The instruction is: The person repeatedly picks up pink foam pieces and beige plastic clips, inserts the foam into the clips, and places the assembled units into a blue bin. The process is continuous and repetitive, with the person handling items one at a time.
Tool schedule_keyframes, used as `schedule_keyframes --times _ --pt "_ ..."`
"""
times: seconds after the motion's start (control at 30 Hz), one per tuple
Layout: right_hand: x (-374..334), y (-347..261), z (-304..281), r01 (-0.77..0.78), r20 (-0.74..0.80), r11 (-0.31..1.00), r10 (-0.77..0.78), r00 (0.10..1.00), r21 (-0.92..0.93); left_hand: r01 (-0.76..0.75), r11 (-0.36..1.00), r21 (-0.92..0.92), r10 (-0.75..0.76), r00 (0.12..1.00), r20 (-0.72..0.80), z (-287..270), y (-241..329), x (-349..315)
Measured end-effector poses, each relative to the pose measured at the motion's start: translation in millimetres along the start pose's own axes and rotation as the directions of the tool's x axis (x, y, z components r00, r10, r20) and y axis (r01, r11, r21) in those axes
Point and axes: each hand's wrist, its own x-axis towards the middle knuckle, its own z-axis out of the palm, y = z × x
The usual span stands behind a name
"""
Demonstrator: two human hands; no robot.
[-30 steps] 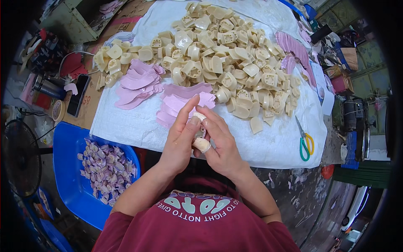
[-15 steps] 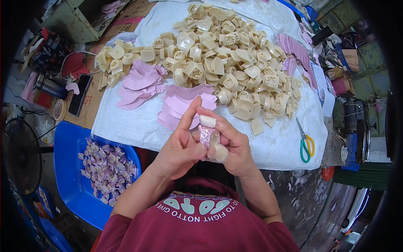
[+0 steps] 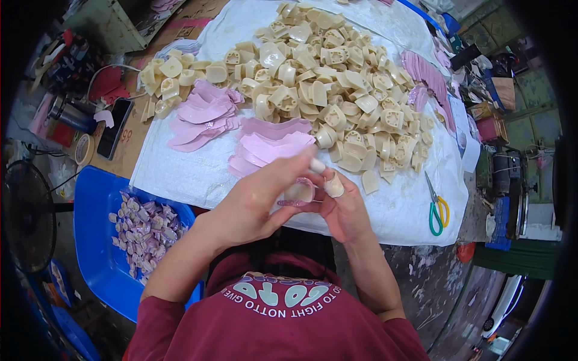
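Observation:
Between my two hands, just past the table's near edge, is a cream shoe heel (image 3: 299, 191) edged with pink glossy covering. My left hand (image 3: 257, 194) closes around it from the left, thumb below and fingers above. From the right, my right hand (image 3: 346, 212) holds it with its fingers, partly hidden behind the piece. Pale coverings wrap the right thumb (image 3: 333, 185) and another fingertip. Beyond my hands lie a stack of pink cut pieces (image 3: 268, 144) and a large heap of bare cream heels (image 3: 325, 90).
A blue tub (image 3: 99, 253) with several pink-covered heels (image 3: 147, 231) stands left below the table. Green-and-yellow-handled scissors (image 3: 436, 210) lie right on the white cloth (image 3: 400, 219). More pink pieces (image 3: 205, 117), a phone (image 3: 114, 129) and a tape roll (image 3: 84, 149) are at left; a fan (image 3: 30, 210) stands beside the tub.
The heel has been turned, its cream face now showing upward within a pink edge. My left hand has swung over its far side; the right thumb has moved outward.

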Motion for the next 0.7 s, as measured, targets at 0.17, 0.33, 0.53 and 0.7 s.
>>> schedule_keyframes --times 0.17,0.33,0.53,0.7 --pt "-0.5 -13.2 -4.7 -0.069 -0.032 0.980 0.064 0.997 -0.188 -0.111 0.971 0.210 0.093 0.991 0.096 -2.8 -0.4 3.2" --pt "-8.6 -14.5 -1.6 0.095 0.021 0.962 -0.092 0.995 -0.255 0.020 0.971 0.237 -0.046 0.993 0.106 -13.5 2.3 0.4" --pt "-11.0 -5.3 10.2 0.259 -0.029 0.798 -0.326 0.945 -0.544 -0.050 0.940 0.338 0.050 0.999 0.009 -3.7 7.2 3.6" --pt "-7.1 -9.4 6.1 0.242 -0.006 0.946 -0.249 0.969 -0.218 -0.024 0.978 0.209 0.052 0.990 -0.130 8.7 0.0 0.7"
